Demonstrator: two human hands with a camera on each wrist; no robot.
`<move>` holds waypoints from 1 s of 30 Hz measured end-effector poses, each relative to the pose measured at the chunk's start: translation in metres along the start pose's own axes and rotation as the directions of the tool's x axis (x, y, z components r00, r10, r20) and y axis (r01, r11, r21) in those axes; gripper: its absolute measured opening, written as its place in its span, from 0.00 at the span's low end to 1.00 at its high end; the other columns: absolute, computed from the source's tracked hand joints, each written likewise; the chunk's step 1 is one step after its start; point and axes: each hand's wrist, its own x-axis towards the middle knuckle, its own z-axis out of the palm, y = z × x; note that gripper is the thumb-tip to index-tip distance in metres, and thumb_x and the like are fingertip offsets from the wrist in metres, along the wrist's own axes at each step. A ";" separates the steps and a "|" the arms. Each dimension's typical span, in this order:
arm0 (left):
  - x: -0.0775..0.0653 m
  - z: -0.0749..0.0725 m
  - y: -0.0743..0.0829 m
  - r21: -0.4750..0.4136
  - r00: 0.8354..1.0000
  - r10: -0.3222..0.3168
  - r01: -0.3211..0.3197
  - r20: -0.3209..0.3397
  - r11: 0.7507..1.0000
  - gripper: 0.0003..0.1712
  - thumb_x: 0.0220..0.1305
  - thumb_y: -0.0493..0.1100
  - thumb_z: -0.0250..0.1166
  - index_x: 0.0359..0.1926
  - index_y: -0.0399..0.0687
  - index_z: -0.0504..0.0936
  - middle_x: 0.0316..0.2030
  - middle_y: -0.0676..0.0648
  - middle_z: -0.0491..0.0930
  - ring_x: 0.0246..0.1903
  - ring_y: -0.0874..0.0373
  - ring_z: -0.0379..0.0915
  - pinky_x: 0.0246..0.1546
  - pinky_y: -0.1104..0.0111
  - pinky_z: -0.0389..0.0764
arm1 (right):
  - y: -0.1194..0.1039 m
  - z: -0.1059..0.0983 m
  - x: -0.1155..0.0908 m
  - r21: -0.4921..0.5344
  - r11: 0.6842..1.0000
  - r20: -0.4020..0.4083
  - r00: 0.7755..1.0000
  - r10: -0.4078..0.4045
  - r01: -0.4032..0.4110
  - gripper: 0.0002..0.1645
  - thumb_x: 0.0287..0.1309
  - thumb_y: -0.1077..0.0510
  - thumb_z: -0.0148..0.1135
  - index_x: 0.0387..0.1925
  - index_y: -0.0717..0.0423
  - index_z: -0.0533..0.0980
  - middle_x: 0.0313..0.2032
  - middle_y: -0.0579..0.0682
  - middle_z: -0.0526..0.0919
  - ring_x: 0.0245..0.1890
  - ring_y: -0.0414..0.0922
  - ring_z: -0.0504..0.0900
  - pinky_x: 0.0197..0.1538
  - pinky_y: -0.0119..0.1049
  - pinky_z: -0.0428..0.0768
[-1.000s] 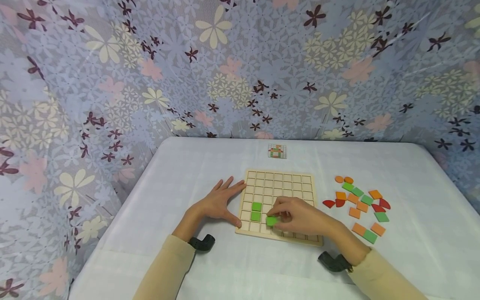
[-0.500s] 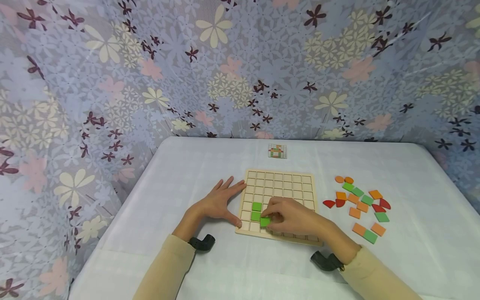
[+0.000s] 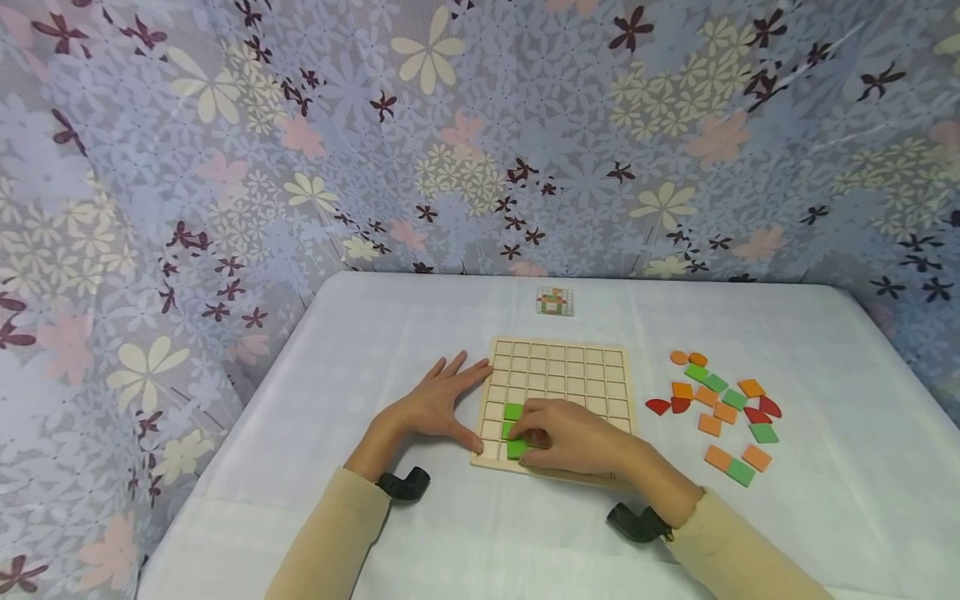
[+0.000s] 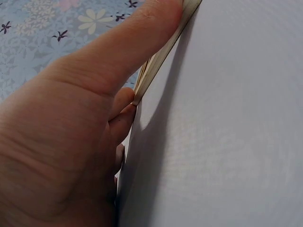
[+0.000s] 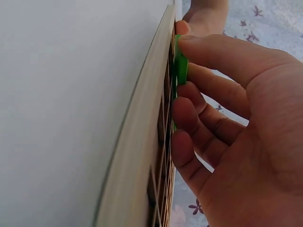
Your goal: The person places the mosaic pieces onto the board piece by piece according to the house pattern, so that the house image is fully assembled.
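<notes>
A square wooden grid board (image 3: 573, 358) lies on the white-covered table. Thumb and finger of my right hand (image 3: 573, 433) pinch a green square tile (image 3: 516, 451) by its edges, low over a cell near the board's front left; in the right wrist view the tile (image 5: 182, 61) is right at the grid. Two green tiles sit in the same column farther back: the far one (image 3: 513, 412) shows well, the nearer is partly covered by my fingertips. My left hand (image 3: 435, 404) has its fingers spread, with thumb and fingertips against the board's left edge.
Right of the board lie loose pieces: orange squares (image 3: 709, 425), green squares (image 3: 763, 433), red quarter-circles (image 3: 657, 407) and orange discs (image 3: 678, 357). A small card with a coloured grid pattern (image 3: 555, 302) lies behind the board. A floral curtain (image 3: 480, 150) hangs beyond the table.
My right hand has moved left over the board with the green tile, from about two columns over to the column of the other two green tiles. My left hand has stayed put.
</notes>
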 end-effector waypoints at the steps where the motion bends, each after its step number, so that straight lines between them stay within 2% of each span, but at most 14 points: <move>1: 0.000 0.000 0.000 0.000 1.000 0.000 0.000 -0.001 1.000 0.72 0.32 0.81 0.67 0.76 0.59 0.49 0.74 0.59 0.43 0.73 0.51 0.28 0.70 0.54 0.31 | -0.001 0.001 0.001 -0.007 1.000 0.004 1.000 0.003 -0.003 0.15 0.53 0.46 0.69 0.44 0.40 0.83 0.35 0.33 0.75 0.31 0.35 0.72 0.34 0.30 0.74; 7: 0.000 0.001 -0.001 0.013 1.000 -0.001 0.001 -0.002 1.000 0.72 0.32 0.81 0.67 0.76 0.60 0.48 0.74 0.60 0.43 0.73 0.51 0.27 0.70 0.54 0.31 | -0.007 0.004 0.007 -0.064 0.998 0.002 1.000 -0.005 0.005 0.15 0.53 0.45 0.69 0.44 0.39 0.82 0.31 0.36 0.74 0.27 0.34 0.70 0.30 0.30 0.72; 17: -0.001 0.001 -0.001 0.011 1.000 -0.008 0.008 -0.002 1.000 0.73 0.31 0.82 0.66 0.76 0.60 0.49 0.74 0.61 0.43 0.73 0.52 0.26 0.70 0.55 0.30 | -0.010 0.006 0.007 -0.058 0.998 -0.005 1.000 -0.001 0.001 0.10 0.54 0.42 0.68 0.38 0.36 0.83 0.35 0.31 0.75 0.30 0.34 0.73 0.36 0.31 0.74; 23: -0.002 0.000 0.000 0.007 1.000 -0.008 0.008 0.001 1.000 0.73 0.31 0.82 0.67 0.76 0.59 0.49 0.74 0.60 0.43 0.73 0.51 0.27 0.70 0.54 0.31 | -0.014 0.006 0.007 -0.057 0.998 -0.022 0.999 0.026 -0.027 0.08 0.53 0.42 0.69 0.33 0.38 0.83 0.31 0.33 0.75 0.28 0.34 0.73 0.32 0.30 0.74; 30: -0.001 -0.001 0.000 -0.007 1.000 0.007 -0.007 -0.009 1.000 0.72 0.32 0.81 0.67 0.76 0.58 0.49 0.74 0.58 0.44 0.73 0.50 0.27 0.70 0.53 0.31 | -0.016 0.009 0.011 -0.132 0.990 -0.070 0.996 0.046 -0.055 0.10 0.52 0.39 0.69 0.29 0.36 0.79 0.28 0.33 0.73 0.25 0.32 0.71 0.29 0.30 0.72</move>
